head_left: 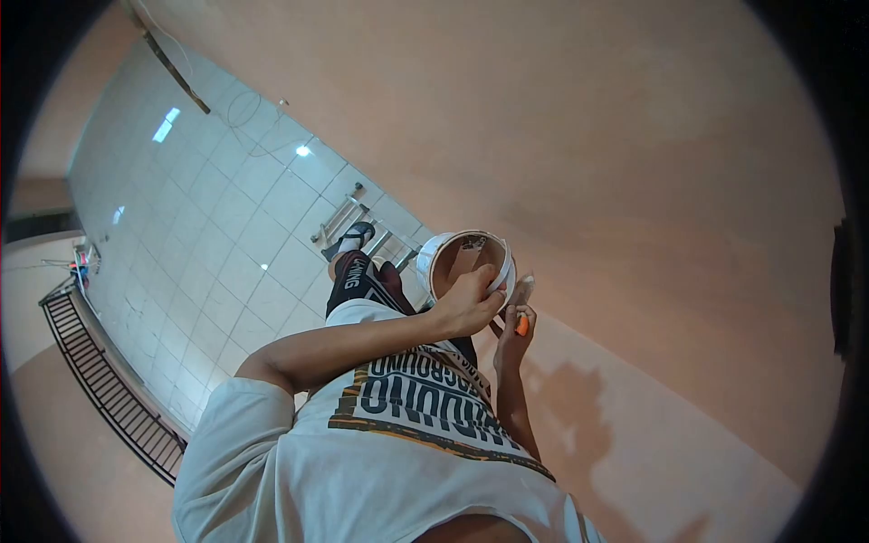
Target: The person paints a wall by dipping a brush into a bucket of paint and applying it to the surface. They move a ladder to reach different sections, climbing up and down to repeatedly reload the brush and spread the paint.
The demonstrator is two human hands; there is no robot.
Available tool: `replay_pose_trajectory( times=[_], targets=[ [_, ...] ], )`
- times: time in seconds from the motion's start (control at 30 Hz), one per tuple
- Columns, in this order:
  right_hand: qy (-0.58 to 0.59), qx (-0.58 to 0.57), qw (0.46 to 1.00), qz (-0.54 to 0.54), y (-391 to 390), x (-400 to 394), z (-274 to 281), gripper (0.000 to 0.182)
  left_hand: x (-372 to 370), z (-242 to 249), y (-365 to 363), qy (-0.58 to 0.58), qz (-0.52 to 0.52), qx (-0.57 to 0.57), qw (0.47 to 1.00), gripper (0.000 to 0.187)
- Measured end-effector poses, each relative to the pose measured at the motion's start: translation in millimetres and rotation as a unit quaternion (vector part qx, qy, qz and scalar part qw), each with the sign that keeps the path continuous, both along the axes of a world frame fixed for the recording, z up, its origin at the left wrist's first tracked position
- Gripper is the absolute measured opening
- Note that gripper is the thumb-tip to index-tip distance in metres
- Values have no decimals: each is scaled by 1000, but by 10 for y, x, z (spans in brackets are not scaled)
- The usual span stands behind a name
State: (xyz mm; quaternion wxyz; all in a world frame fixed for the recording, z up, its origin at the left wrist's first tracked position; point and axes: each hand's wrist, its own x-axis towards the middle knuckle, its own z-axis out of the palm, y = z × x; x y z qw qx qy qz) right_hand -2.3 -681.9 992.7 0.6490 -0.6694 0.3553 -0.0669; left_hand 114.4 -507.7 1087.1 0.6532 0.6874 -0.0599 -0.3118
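A round white paint bucket [425,263], tilted with its mouth toward me, shows peach-coloured paint inside and smears along its rim. My left hand [471,303] is closed over the near side of that rim, fingers reaching just inside. Close beside the bucket, my right hand [519,331] is wrapped around the orange handle of a paintbrush [522,324]. The brush's pale end [523,290] points up past the fingers and is blurred, so its shape is hard to make out.
A metal ladder [385,246] stands below me, with my sandalled foot [356,237] at it. A peach wall [652,163] rises close on the right. Glossy tiles [226,235] cover the floor, with a loose cable [243,109] near the wall. A black railing [104,380] runs at left.
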Motion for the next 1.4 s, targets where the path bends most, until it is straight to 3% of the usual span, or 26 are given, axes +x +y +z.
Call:
replay_pose_trajectory(
  times=[0.3,0.4,0.5,0.6,0.7,0.83,0.93,1.1,1.23,1.33,1.4],
  targets=[
    [8,30,996,-84,50,68,-18,25,-22,-79,21,31,7,-31,999,30],
    [27,9,995,-96,41,135,5,27,99,-144,264,13,24,60,998,19],
    [-27,28,997,-67,-25,91,12,29,122,-453,419,-48,51,132,989,18],
    [-21,44,997,-65,-65,91,18,30,125,-611,465,-41,70,182,980,24],
    [-13,32,996,-78,-52,104,32,29,78,-736,503,-116,99,186,971,33],
    [-5,37,996,-78,-102,95,-31,29,102,-996,538,35,21,154,987,46],
    [-10,38,997,-71,-132,95,-83,28,172,-954,535,105,-28,154,982,41],
    [-16,16,996,-82,-195,17,-79,20,211,-953,456,65,-55,200,976,35],
    [-13,-217,974,60,-415,-116,180,19,257,-887,363,101,-51,198,974,33],
    [10,-311,930,196,-493,-29,871,30,213,-1110,347,17,-51,210,976,29],
    [-29,-382,873,303,-511,123,1273,32,186,-1268,336,-43,-53,231,971,30]
  ],
)
